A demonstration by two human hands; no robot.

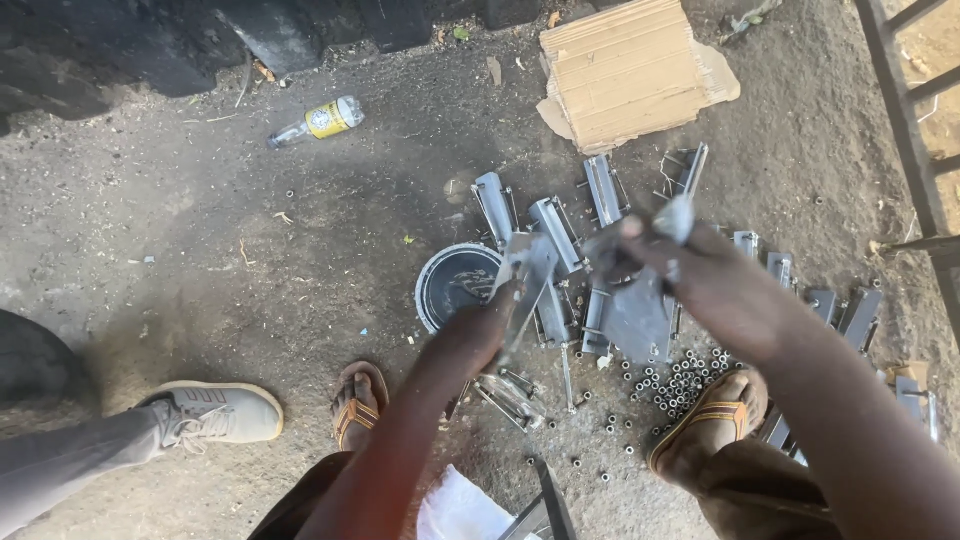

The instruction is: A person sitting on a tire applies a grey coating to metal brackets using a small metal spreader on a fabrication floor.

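Observation:
My left hand (478,335) grips a grey metal bracket piece (527,275) that juts up and to the right. Close beside it, my right hand (700,275) holds another grey metal part (672,220) between its fingers. Both hands hover above a heap of similar metal brackets (560,235) lying on the dirt floor. A scatter of small metal nuts (672,385) lies just below my right hand, near my right sandalled foot (715,418). My left sandalled foot (358,402) is under my left forearm.
A round dark metal lid (452,285) lies left of the brackets. Folded cardboard (630,70) sits at the top, a plastic bottle (320,122) at upper left. Another person's leg and pale sneaker (215,412) stand at left. A metal frame (915,130) runs along the right edge.

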